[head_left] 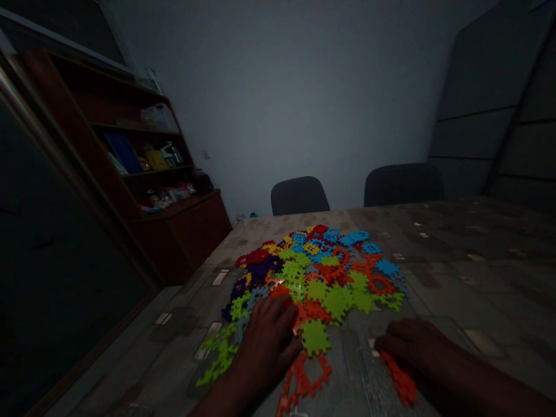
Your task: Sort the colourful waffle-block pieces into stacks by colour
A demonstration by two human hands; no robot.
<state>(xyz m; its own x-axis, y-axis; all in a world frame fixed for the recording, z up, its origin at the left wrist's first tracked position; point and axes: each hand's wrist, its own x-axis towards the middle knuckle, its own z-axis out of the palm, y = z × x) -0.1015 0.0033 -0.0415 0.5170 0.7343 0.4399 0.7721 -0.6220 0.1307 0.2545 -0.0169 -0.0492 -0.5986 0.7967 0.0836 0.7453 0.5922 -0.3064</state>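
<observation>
A heap of flat plastic interlocking tiles with toothed edges point(341, 304) spreads over the table in lime green, orange, red, blue, yellow, purple and grey. My left hand point(270, 333) rests on the near side of the heap, its fingers bent over orange tiles point(280, 291) and its thumb apart from them. Just right of that thumb lie a lime green tile point(315, 337) and open-framed orange tiles point(306, 373). To the right of the heap, my right hand point(410, 344) is closed around orange interlocking tiles point(402, 382), held low at the table; the palm side is hidden.
The table point(452, 255) has a patterned cover. Behind its far edge stand two dark chairs point(299, 194), point(403, 182). A wooden shelf unit point(191, 217) with assorted items is at the left. A grey cabinet point(478, 104) stands at the right. The room is dim.
</observation>
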